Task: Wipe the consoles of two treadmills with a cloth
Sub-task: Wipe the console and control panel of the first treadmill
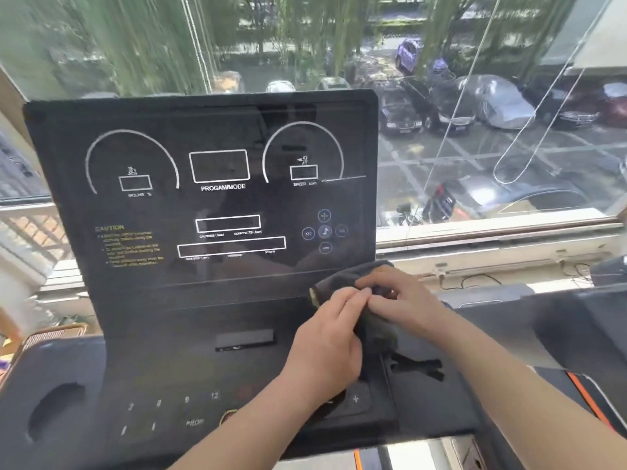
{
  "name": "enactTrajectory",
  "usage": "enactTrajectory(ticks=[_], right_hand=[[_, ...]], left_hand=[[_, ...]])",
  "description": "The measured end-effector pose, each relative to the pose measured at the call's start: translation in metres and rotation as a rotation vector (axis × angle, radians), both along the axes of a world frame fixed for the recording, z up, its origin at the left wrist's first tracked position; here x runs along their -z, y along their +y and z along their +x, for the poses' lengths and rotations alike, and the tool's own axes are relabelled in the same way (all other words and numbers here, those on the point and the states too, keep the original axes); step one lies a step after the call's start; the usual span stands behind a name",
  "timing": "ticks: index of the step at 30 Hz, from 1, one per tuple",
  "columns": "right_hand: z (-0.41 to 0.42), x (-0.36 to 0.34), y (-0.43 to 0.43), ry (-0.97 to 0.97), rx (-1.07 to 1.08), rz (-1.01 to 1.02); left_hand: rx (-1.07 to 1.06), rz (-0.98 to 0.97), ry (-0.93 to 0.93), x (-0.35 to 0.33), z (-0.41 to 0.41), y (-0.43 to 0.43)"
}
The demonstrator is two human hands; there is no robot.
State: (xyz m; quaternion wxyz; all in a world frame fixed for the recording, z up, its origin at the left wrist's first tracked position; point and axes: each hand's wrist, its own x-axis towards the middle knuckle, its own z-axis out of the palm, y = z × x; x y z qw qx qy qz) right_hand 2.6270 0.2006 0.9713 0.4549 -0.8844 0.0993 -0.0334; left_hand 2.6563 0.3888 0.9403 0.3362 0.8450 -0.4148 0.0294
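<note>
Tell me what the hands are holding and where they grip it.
Both hands, left and right, hold a dark cloth, bunched between them at its middle, by the console's lower right corner.

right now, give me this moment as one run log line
stage: cloth prep | left hand: holding cloth | right hand: holding cloth | place: lower right corner of console | wiping: not on screen

hands: left (327, 337) fingers curled, gripping | right (400, 300) fingers bent, pinching | fingertips touching

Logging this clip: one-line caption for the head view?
Both hands bunch a dark cloth at the treadmill console's lower right corner.
</note>
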Motion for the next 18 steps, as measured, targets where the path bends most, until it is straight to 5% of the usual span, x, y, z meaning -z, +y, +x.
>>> enactTrajectory(ticks=[3,7,12,18], right_hand=[[0.004,0.004,-0.013,-0.108,0.214,0.072],[0.013,0.020,-0.020,-0.023,0.339,0.158],[0.014,0.013,-0.016,0.034,0.251,-0.173],[0.040,-0.036,0.006,-0.246,0.125,-0.095]], left_hand=[[-0.044,0.133,0.012,0.004,0.002,-0.013],[-0.168,0.319,-0.164,0.010,0.008,-0.020],[-0.228,0.341,-0.233,0.014,0.012,-0.018],[-0.208,-0.070,-0.350,-0.010,0.001,-0.034]])
